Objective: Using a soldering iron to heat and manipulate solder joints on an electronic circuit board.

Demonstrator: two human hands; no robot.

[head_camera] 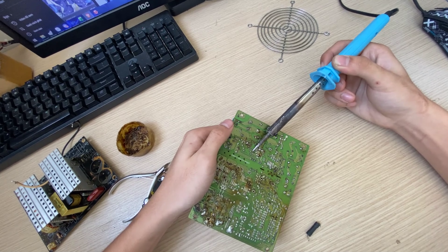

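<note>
Right hand [368, 79] gripped a blue-handled soldering iron [326, 74] pen-style, fingers closed round the handle near its flared collar, cord end pointing up and away. Iron's metal tip was angled down-left and touched the solder side of a green circuit board [254, 186] near the board's upper edge. Board lay flat on the wooden desk [364, 186], solder joints facing up. Left hand [196, 163] clamped the board's left edge, thumb on top close to the upper corner, fingers curled at the edge; whether they went under could not be told.

Left of that hand lay metal cutting pliers [140, 184], partly hidden by the wrist. Above them sat a round tin of brownish flux or tip cleaner [135, 138]. Far left, a second board with ribbed aluminium heatsinks [60, 186], components up. Black keyboard [93, 70] and monitor [70, 18] at top left. A round wire fan grille [288, 29] lay at top centre. Small black component [313, 228] sat on the desk right of the green board, apart from it.
</note>
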